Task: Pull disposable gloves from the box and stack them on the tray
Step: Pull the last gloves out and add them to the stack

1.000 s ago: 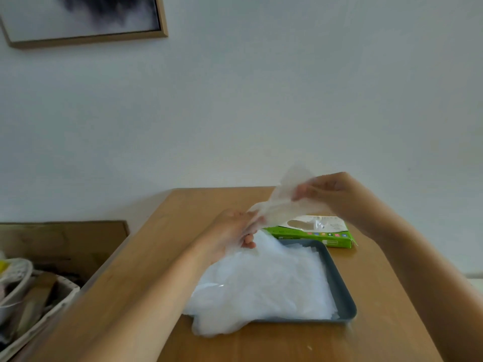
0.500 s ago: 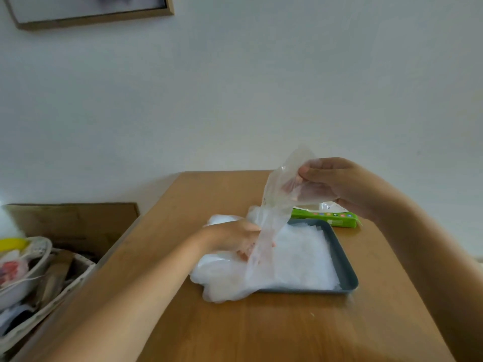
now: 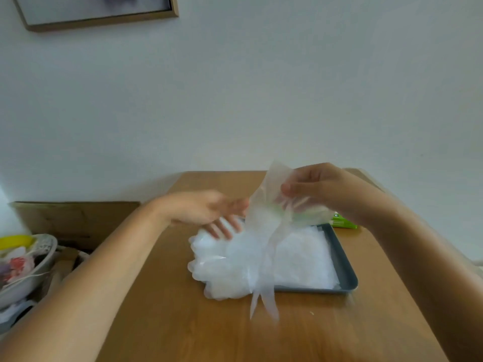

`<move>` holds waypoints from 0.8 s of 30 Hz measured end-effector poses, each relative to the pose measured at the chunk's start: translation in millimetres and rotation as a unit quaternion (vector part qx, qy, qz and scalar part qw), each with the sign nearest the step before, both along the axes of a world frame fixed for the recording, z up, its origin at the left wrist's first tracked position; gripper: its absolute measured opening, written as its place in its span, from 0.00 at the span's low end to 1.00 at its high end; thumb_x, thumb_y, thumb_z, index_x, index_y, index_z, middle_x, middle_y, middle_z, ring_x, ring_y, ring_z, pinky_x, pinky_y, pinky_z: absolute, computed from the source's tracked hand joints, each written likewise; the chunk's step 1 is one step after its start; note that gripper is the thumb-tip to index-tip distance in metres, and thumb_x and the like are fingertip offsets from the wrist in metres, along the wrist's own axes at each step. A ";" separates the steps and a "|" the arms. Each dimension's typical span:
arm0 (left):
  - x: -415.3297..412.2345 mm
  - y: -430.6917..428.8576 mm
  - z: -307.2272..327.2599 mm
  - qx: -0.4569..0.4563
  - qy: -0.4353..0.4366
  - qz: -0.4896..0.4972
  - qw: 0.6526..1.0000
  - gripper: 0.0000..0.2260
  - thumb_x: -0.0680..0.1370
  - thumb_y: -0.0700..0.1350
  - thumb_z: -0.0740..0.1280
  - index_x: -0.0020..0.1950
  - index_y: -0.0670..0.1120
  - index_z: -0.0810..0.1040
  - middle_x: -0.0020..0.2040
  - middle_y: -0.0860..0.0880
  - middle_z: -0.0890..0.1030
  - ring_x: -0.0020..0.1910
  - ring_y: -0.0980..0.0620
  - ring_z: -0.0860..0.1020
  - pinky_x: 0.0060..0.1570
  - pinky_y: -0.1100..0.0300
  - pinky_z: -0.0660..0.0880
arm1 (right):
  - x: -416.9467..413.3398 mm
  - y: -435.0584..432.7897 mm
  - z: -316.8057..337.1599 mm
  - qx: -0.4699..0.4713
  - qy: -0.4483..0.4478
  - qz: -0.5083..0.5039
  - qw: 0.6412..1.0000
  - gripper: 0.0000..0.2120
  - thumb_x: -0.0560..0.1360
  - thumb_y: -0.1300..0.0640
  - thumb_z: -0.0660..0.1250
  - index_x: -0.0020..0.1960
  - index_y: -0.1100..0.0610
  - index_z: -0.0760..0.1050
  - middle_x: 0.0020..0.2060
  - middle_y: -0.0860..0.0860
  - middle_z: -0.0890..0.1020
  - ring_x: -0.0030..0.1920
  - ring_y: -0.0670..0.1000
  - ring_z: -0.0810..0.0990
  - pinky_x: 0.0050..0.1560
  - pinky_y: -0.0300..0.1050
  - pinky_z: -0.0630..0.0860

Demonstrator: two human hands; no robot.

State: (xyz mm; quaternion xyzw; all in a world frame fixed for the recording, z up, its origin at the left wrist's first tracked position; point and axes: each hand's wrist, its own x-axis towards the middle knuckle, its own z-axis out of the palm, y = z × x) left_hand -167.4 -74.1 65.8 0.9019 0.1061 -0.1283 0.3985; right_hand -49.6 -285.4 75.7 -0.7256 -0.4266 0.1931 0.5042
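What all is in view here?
Loose glove: one, clear, hanging from right hand.
Glove pile: one, whitish, on tray, spilling over its left edge.
Tray: one, dark grey, on table.
Glove box: one, green, behind tray.
Table: one, brown wood, centre.
Picture frame: one, wooden, wall, top left.
Basket: one, pale, far left.
Left hand: one, open, beside loose glove.
Right hand: one, pinching loose glove.

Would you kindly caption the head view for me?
Right hand holds a clear glove above the glove-piled tray; left hand open.
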 end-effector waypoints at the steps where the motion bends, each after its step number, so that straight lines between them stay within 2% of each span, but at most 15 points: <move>1: 4.6 -4.5 -1.1 -0.007 -0.072 0.014 0.997 0.38 0.60 0.77 0.63 0.62 0.54 0.75 0.56 0.54 0.82 0.51 0.55 0.81 0.54 0.54 0.78 | -2.9 1.3 0.3 -0.020 -0.041 -0.012 0.999 0.08 0.75 0.57 0.69 0.46 0.62 0.82 0.40 0.52 0.86 0.39 0.46 0.83 0.43 0.35 0.79; 3: 12.1 -20.2 -0.2 -0.028 -0.173 -0.015 0.984 0.32 0.64 0.74 0.66 0.63 0.59 0.75 0.58 0.57 0.80 0.58 0.58 0.78 0.60 0.55 0.75 | -8.7 3.2 1.3 -0.037 -0.077 -0.011 0.996 0.06 0.74 0.57 0.70 0.44 0.60 0.81 0.37 0.51 0.85 0.36 0.44 0.83 0.38 0.34 0.78; 4: 15.6 -29.2 0.2 -0.038 -0.192 -0.039 0.980 0.24 0.68 0.68 0.69 0.61 0.60 0.76 0.57 0.56 0.81 0.59 0.58 0.78 0.61 0.53 0.74 | -11.0 2.9 1.7 -0.040 -0.086 -0.008 0.995 0.06 0.75 0.57 0.69 0.42 0.60 0.80 0.36 0.52 0.85 0.35 0.45 0.83 0.38 0.35 0.78; 6: 21.9 -39.9 -0.2 -0.015 -0.213 -0.050 0.976 0.10 0.73 0.53 0.72 0.54 0.58 0.80 0.52 0.53 0.83 0.57 0.54 0.79 0.60 0.50 0.75 | -14.1 -0.4 4.5 -0.032 -0.104 -0.019 0.994 0.07 0.76 0.57 0.67 0.42 0.60 0.80 0.35 0.52 0.85 0.35 0.46 0.83 0.38 0.35 0.79; 7: 23.4 -42.0 0.0 0.011 -0.222 -0.025 0.975 0.06 0.73 0.49 0.72 0.50 0.54 0.82 0.47 0.52 0.84 0.52 0.53 0.81 0.55 0.51 0.77 | -13.7 -2.8 6.1 -0.021 -0.106 -0.029 0.994 0.08 0.77 0.58 0.67 0.42 0.60 0.79 0.35 0.51 0.85 0.35 0.46 0.83 0.37 0.35 0.79; 9: 24.7 -37.5 -2.1 0.033 -0.221 0.036 0.974 0.01 0.73 0.44 0.72 0.43 0.47 0.83 0.37 0.52 0.81 0.39 0.54 0.79 0.42 0.58 0.74 | -10.4 -6.0 8.9 0.013 -0.079 -0.046 0.996 0.09 0.78 0.58 0.65 0.42 0.63 0.77 0.34 0.49 0.84 0.33 0.46 0.83 0.37 0.36 0.79; 10: 24.4 -33.2 -2.4 0.012 -0.213 0.045 0.976 0.02 0.73 0.40 0.70 0.42 0.45 0.83 0.35 0.53 0.82 0.37 0.58 0.79 0.40 0.63 0.73 | -7.6 -7.2 9.5 0.032 -0.056 -0.049 0.997 0.09 0.79 0.59 0.64 0.42 0.63 0.76 0.34 0.50 0.84 0.33 0.48 0.83 0.38 0.38 0.79; 12: 23.3 -23.0 -1.3 -0.064 -0.185 0.061 0.979 0.07 0.75 0.35 0.66 0.43 0.43 0.83 0.36 0.52 0.84 0.37 0.59 0.80 0.41 0.65 0.72 | -2.8 -7.8 8.0 0.066 -0.005 -0.058 0.996 0.09 0.79 0.60 0.63 0.42 0.62 0.75 0.34 0.54 0.84 0.32 0.50 0.82 0.37 0.41 0.81; 15: 23.9 -6.6 2.0 -0.170 -0.160 0.121 0.965 0.09 0.78 0.35 0.64 0.42 0.43 0.83 0.34 0.49 0.83 0.34 0.56 0.80 0.34 0.67 0.75 | -1.1 -8.8 0.8 0.099 0.110 -0.077 0.986 0.06 0.79 0.62 0.62 0.46 0.64 0.76 0.32 0.58 0.83 0.29 0.50 0.82 0.33 0.39 0.81; 17: 26.4 2.0 5.5 -0.190 -0.145 0.142 0.961 0.07 0.78 0.38 0.65 0.47 0.38 0.82 0.31 0.50 0.81 0.30 0.56 0.78 0.29 0.67 0.73 | 0.9 -10.3 -7.9 0.095 0.160 -0.091 0.978 0.06 0.79 0.62 0.62 0.49 0.64 0.76 0.33 0.59 0.84 0.29 0.50 0.83 0.31 0.37 0.80; 19: 31.9 12.2 6.2 -0.159 -0.124 0.135 0.970 0.10 0.78 0.42 0.66 0.50 0.35 0.81 0.27 0.52 0.76 0.26 0.58 0.75 0.30 0.65 0.72 | 4.6 -12.6 -18.6 0.060 0.169 -0.111 0.977 0.07 0.79 0.60 0.62 0.49 0.63 0.76 0.32 0.58 0.84 0.29 0.49 0.83 0.29 0.37 0.79; 22: 46.6 23.5 -3.3 -0.036 -0.097 0.116 0.988 0.09 0.74 0.51 0.71 0.40 0.46 0.83 0.30 0.52 0.75 0.27 0.56 0.71 0.37 0.62 0.72 | 13.3 -16.5 -42.2 -0.009 0.150 -0.137 0.979 0.09 0.80 0.60 0.62 0.44 0.64 0.75 0.24 0.54 0.79 0.24 0.49 0.79 0.37 0.47 0.82; 23: 52.4 24.9 -8.9 0.009 -0.079 0.113 0.990 0.10 0.74 0.52 0.72 0.39 0.46 0.83 0.32 0.51 0.77 0.28 0.56 0.72 0.40 0.60 0.73 | 16.0 -18.4 -52.4 -0.044 0.126 -0.149 0.980 0.11 0.80 0.59 0.61 0.43 0.64 0.75 0.23 0.54 0.78 0.24 0.51 0.79 0.38 0.49 0.82; 24: 57.6 23.5 -15.3 0.042 -0.056 0.108 0.992 0.10 0.74 0.53 0.72 0.40 0.46 0.83 0.33 0.51 0.78 0.29 0.55 0.72 0.40 0.60 0.73 | 18.2 -20.5 -62.9 -0.084 0.096 -0.163 0.978 0.13 0.81 0.57 0.61 0.43 0.64 0.74 0.24 0.55 0.79 0.25 0.52 0.80 0.34 0.46 0.81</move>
